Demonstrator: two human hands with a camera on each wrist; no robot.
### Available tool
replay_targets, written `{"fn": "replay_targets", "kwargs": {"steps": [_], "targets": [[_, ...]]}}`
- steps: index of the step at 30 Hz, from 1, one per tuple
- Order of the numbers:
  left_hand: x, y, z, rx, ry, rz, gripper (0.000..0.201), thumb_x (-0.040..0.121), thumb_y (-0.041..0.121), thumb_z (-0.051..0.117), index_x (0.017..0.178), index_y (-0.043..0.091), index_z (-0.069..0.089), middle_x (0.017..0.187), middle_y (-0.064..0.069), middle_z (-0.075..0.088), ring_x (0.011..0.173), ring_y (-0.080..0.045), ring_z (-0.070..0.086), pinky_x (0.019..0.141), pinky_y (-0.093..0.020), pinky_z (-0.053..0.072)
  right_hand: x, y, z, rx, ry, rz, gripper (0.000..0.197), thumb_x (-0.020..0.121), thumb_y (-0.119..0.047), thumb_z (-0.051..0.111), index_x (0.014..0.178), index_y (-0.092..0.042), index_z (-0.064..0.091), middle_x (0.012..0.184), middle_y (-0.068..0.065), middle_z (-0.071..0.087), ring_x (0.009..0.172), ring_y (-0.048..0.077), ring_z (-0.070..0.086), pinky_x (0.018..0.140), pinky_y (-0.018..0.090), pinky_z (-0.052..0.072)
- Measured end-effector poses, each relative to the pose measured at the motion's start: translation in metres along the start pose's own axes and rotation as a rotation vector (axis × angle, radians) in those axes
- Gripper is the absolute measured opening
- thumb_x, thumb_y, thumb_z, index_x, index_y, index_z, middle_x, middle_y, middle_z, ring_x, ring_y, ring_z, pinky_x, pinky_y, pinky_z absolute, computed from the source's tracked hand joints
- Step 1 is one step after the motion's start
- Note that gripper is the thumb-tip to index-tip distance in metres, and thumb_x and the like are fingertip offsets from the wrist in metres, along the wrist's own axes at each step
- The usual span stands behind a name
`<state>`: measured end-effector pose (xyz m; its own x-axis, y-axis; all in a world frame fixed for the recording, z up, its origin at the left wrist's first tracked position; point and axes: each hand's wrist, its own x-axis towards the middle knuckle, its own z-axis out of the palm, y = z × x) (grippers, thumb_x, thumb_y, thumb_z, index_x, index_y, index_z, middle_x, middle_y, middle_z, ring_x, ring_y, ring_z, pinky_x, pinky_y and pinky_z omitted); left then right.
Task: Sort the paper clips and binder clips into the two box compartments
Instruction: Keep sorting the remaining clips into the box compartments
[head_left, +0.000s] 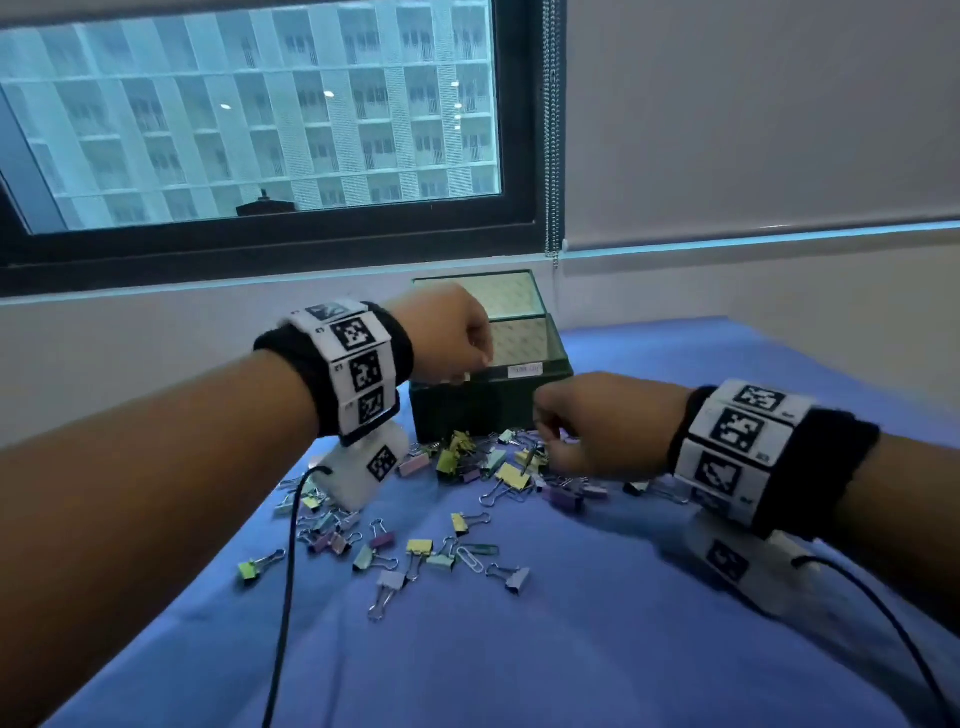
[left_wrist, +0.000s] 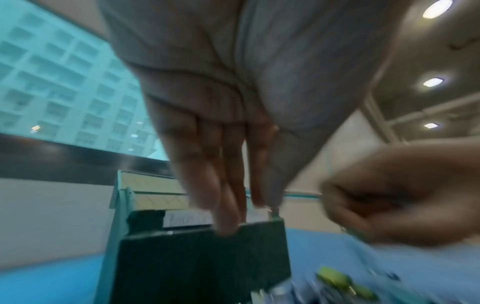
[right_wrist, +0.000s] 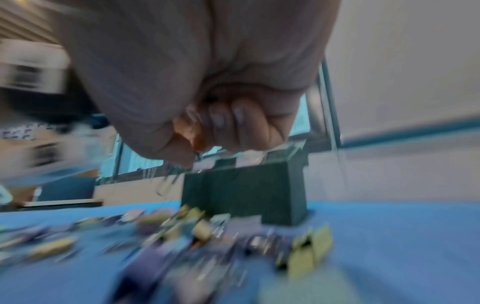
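Observation:
A dark green box (head_left: 467, 410) with two open compartments stands at the far middle of the blue cloth; the near one (head_left: 519, 340) carries a white label (head_left: 524, 369). My left hand (head_left: 470, 366) hovers over the near compartment's front rim. In the left wrist view its fingers (left_wrist: 223, 205) point straight down at the box (left_wrist: 202, 263), and nothing shows clearly between thumb and forefinger. My right hand (head_left: 545, 441) is just above the pile of pastel binder clips (head_left: 483, 462) before the box. In the right wrist view it (right_wrist: 192, 148) pinches a silver paper clip (right_wrist: 167, 183) that dangles below the thumb.
More binder clips (head_left: 415, 556) and a loose paper clip (head_left: 470, 560) lie scattered nearer me on the blue cloth (head_left: 571, 649). A black cable (head_left: 285, 597) hangs from each wrist. A wall and a window (head_left: 260, 130) stand right behind the box.

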<state>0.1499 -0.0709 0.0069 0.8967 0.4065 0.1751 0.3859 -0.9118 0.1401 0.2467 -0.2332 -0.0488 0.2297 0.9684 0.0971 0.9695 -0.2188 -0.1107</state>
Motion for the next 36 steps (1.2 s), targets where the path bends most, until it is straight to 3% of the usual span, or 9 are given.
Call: {"fn": "replay_targets", "kwargs": {"steps": [4,10,13,18,20,23,27,31,36], "targets": [[-0.060,0.004,0.013,0.158,-0.325,0.158,0.019,0.083,0.030,0.071,0.102,0.032,0.072,0.091,0.017,0.070,0.083,-0.006,0.066,0.080,-0.025,0.054,0.054,0.016,-0.031,-0.072,0.128,0.119,0.002,0.085,-0.020,0.059,0.083,-0.019,0.059,0.084,0.001,0.062,0.076,0.021,0.054,0.064,0.026,0.038],[-0.102,-0.008,0.033,0.104,-0.380,0.135,0.037,0.076,0.053,0.073,0.109,0.037,0.067,0.093,0.018,0.067,0.084,-0.005,0.064,0.079,-0.026,0.054,0.109,0.010,-0.029,-0.248,0.124,0.206,0.038,0.086,-0.006,0.055,0.122,-0.014,0.061,0.122,0.007,0.063,0.108,0.027,0.060,0.089,0.034,0.052],[-0.107,-0.012,0.038,0.026,-0.406,0.109,0.027,0.082,0.045,0.071,0.108,0.037,0.068,0.092,0.017,0.069,0.072,-0.002,0.063,0.071,-0.021,0.052,0.114,0.004,-0.023,-0.226,0.112,0.188,0.049,0.086,-0.005,0.055,0.131,-0.024,0.057,0.134,0.002,0.055,0.118,0.025,0.056,0.092,0.032,0.047],[-0.104,-0.010,0.046,0.125,-0.301,0.135,0.009,0.085,0.030,0.062,0.091,0.028,0.068,0.084,0.013,0.065,0.079,-0.012,0.060,0.070,-0.026,0.051,0.071,-0.018,-0.014,-0.185,0.126,0.012,0.019,0.081,-0.013,0.059,0.090,-0.028,0.066,0.091,-0.006,0.063,0.089,0.021,0.063,0.077,0.033,0.054],[-0.103,-0.011,0.049,0.131,-0.290,0.109,0.009,0.081,0.028,0.062,0.089,0.027,0.067,0.080,0.012,0.063,0.078,-0.014,0.059,0.068,-0.026,0.050,0.045,-0.030,-0.002,-0.160,-0.083,-0.024,0.016,0.081,-0.024,0.064,0.095,-0.031,0.066,0.085,-0.011,0.062,0.081,0.014,0.061,0.073,0.029,0.052],[-0.098,-0.014,0.051,0.184,-0.306,0.057,0.018,0.079,0.026,0.068,0.097,0.024,0.068,0.093,0.008,0.067,0.085,-0.018,0.062,0.066,-0.025,0.047,0.027,-0.034,0.015,-0.191,-0.251,-0.006,0.034,0.080,-0.034,0.067,0.113,-0.033,0.059,0.100,-0.008,0.062,0.088,0.016,0.061,0.079,0.031,0.052],[-0.094,-0.019,0.054,0.104,-0.278,0.062,0.047,0.073,0.026,0.076,0.116,0.031,0.056,0.117,0.005,0.056,0.103,-0.019,0.059,0.086,-0.034,0.054,0.027,-0.024,0.020,-0.173,-0.194,0.028,0.018,0.083,-0.032,0.064,0.100,-0.029,0.060,0.092,-0.010,0.061,0.085,0.016,0.060,0.076,0.030,0.052],[-0.094,-0.021,0.060,0.151,-0.281,0.143,0.058,0.080,0.029,0.067,0.134,0.034,0.046,0.134,0.004,0.046,0.123,-0.023,0.044,0.101,-0.043,0.044,0.026,-0.021,0.021,-0.127,-0.149,0.060,0.005,0.082,-0.031,0.059,0.087,-0.029,0.058,0.088,-0.008,0.063,0.080,0.015,0.060,0.074,0.033,0.054],[-0.085,-0.030,0.062,0.300,-0.302,0.050,0.048,0.084,0.035,0.058,0.131,0.041,0.050,0.136,0.013,0.048,0.126,-0.027,0.035,0.098,-0.043,0.036,0.029,-0.019,0.015,-0.124,0.078,0.126,0.011,0.082,-0.028,0.052,0.071,-0.024,0.051,0.077,-0.004,0.056,0.069,0.019,0.057,0.063,0.034,0.053]]}}
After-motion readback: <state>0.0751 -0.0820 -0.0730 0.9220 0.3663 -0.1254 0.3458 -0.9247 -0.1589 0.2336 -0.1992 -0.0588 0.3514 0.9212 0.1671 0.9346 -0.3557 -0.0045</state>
